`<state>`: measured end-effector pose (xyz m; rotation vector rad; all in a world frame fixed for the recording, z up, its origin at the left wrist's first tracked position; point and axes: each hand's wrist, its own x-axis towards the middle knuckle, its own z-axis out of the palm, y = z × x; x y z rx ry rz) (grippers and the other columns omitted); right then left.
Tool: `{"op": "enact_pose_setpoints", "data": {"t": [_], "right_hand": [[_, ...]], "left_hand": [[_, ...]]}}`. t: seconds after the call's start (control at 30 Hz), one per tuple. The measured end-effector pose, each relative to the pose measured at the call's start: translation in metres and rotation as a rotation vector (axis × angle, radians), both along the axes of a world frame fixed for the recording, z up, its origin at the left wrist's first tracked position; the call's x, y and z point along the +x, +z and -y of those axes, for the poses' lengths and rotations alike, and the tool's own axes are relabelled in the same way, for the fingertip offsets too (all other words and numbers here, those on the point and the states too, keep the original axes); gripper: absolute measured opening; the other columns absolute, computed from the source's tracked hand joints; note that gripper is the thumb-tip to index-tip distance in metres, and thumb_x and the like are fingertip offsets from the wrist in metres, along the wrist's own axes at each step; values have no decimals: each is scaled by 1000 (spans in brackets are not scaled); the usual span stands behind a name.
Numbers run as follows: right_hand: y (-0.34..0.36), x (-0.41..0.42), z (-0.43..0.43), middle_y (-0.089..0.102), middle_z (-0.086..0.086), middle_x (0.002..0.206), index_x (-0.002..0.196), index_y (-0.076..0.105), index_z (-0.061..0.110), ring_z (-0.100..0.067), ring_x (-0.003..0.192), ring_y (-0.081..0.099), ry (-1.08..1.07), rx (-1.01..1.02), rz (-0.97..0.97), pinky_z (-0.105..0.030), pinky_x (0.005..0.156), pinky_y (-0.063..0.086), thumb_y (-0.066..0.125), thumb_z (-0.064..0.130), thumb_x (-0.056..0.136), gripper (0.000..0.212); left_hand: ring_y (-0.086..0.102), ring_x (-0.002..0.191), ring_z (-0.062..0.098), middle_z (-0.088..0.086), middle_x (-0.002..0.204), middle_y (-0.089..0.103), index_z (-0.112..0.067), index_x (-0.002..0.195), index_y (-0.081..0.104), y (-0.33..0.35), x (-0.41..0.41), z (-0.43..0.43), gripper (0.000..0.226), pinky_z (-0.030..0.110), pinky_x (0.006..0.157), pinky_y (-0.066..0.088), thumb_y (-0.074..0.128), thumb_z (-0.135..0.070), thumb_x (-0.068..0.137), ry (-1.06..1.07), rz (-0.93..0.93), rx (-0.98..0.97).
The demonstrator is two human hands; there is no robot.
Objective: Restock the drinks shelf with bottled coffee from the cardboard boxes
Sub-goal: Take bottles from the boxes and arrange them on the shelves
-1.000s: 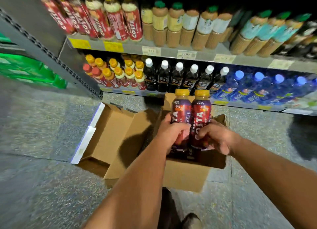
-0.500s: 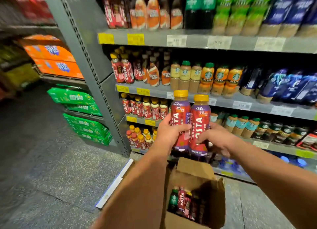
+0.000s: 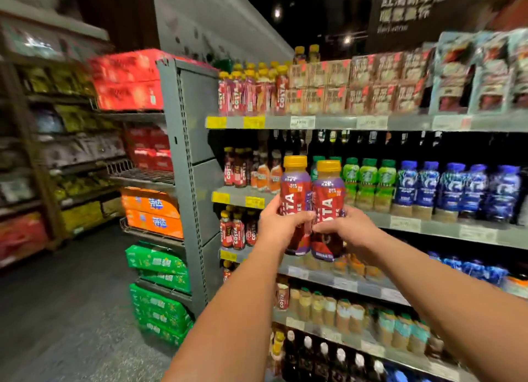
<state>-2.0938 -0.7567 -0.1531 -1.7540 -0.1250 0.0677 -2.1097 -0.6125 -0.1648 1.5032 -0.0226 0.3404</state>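
Yellow-capped and wrapped in red-and-purple labels, the left bottle [image 3: 295, 193] and the right bottle [image 3: 328, 204] are held side by side, touching, in the air in front of the drinks shelf [image 3: 440, 228], about level with its middle tiers. Both are upright, with long axes vertical, caps up, bases down and printed labels facing the camera. The left bottle sits slightly higher. The left hand [image 3: 281, 227] curls round the lower body of the left bottle, thumb across its front. The right hand [image 3: 347, 228] grips the lower half of the right bottle from the outer side. Behind them on the shelf stand red bottles [image 3: 237, 96], green bottles [image 3: 368, 181] and blue bottles [image 3: 428, 187].
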Motion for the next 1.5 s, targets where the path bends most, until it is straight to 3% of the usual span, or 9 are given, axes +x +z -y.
{"op": "enact_pose_setpoints", "data": {"t": [0.2, 0.37, 0.5, 0.7, 0.9, 1.07, 1.23, 1.4, 1.5], "right_hand": [[60, 7, -50, 71, -7, 94, 99, 67, 13, -22, 85, 67, 16, 5, 99, -31, 66, 52, 76, 3, 71, 31], [88, 28, -109, 68, -4, 89, 96, 63, 15, -16, 77, 64, 21, 5, 136, -27, 56, 47, 75, 4, 74, 27], [103, 55, -158, 68, -5, 87, 101, 65, 9, -15, 73, 63, -8, 7, 159, -22, 51, 47, 75, 2, 74, 29], [119, 92, -218, 71, -11, 96, 100, 67, 10, -23, 83, 67, -47, 90, 176, -30, 67, 52, 74, 0, 73, 30], [144, 132, -246, 70, -3, 93, 103, 65, 13, -16, 81, 64, -29, 9, 210, -26, 66, 48, 77, 8, 74, 31], [177, 176, -250, 67, 3, 86, 102, 63, 15, -6, 71, 61, 64, -88, 287, -14, 53, 43, 72, 7, 80, 25], [199, 242, -256, 72, -5, 100, 114, 61, 14, -21, 90, 69, 86, -37, 340, -29, 67, 51, 77, 13, 75, 42], [220, 308, -263, 71, -5, 104, 118, 56, 16, -24, 92, 69, 109, -32, 379, -36, 72, 55, 82, 21, 69, 56], [229, 334, -270, 69, -3, 101, 115, 55, 16, -21, 90, 67, 88, 15, 439, -34, 71, 54, 82, 17, 70, 52]], "left_hand": [[67, 90, 24, 2, 93, 70, -23, 101, 62, 56, 9, -47, 43, 40, 84, 55, 82, -5, 68, 34, 96, 8], [59, 68, 6, -8, 80, 65, -23, 100, 61, 83, 29, -103, 41, 18, 57, 46, 81, -5, 70, 28, 147, 23], [61, 74, 12, -4, 89, 68, -26, 104, 61, 99, 56, -154, 43, 20, 59, 46, 82, -10, 69, 37, 141, 66], [60, 71, 9, -4, 89, 67, -24, 104, 61, 125, 93, -217, 41, 18, 56, 45, 82, -12, 71, -6, 177, 134], [68, 90, 17, -2, 98, 71, -25, 102, 61, 141, 143, -250, 41, 38, 84, 55, 83, -15, 69, -18, 186, 109], [67, 97, 19, -1, 106, 70, -20, 114, 58, 163, 194, -260, 59, 45, 92, 52, 87, -26, 62, 36, 224, 98], [67, 95, 19, 3, 108, 66, -21, 114, 42, 194, 245, -260, 67, 40, 89, 53, 87, -23, 64, 127, 262, 82], [65, 81, 12, 1, 98, 65, -16, 109, 47, 214, 294, -261, 54, 22, 65, 51, 84, -17, 70, 173, 315, 45], [66, 87, 16, 3, 102, 66, -16, 107, 51, 218, 322, -261, 50, 29, 74, 55, 84, -21, 69, 251, 343, 34]]}}
